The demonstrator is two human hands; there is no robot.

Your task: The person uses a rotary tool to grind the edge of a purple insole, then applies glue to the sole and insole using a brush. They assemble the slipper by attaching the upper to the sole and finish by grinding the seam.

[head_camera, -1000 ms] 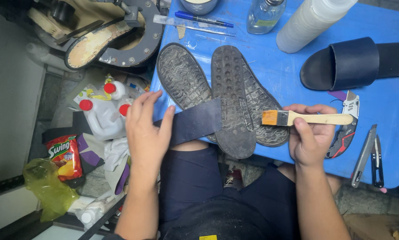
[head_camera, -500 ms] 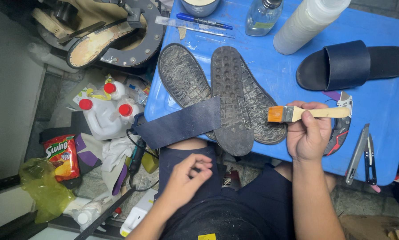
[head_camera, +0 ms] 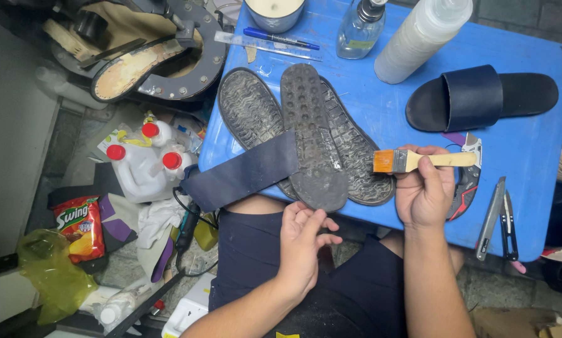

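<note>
Brush (head_camera: 412,160), a small flat one with orange bristles and a pale wooden handle, lies level in the right hand (head_camera: 426,191), whose fingers wrap the handle; its bristles point left, just beside the right edge of the overlapped grey soles (head_camera: 306,134). Those soles lie treads up on the blue table (head_camera: 381,106), the middle one reaching the near edge. A dark blue strap (head_camera: 240,172) runs from them off the table's left corner. Left hand (head_camera: 303,244) hovers below the near edge, over the lap, fingers loosely curled and holding nothing. A dark slide sandal (head_camera: 481,97) sits toward the far right, well apart; bare blue surface lies between it and the soles.
</note>
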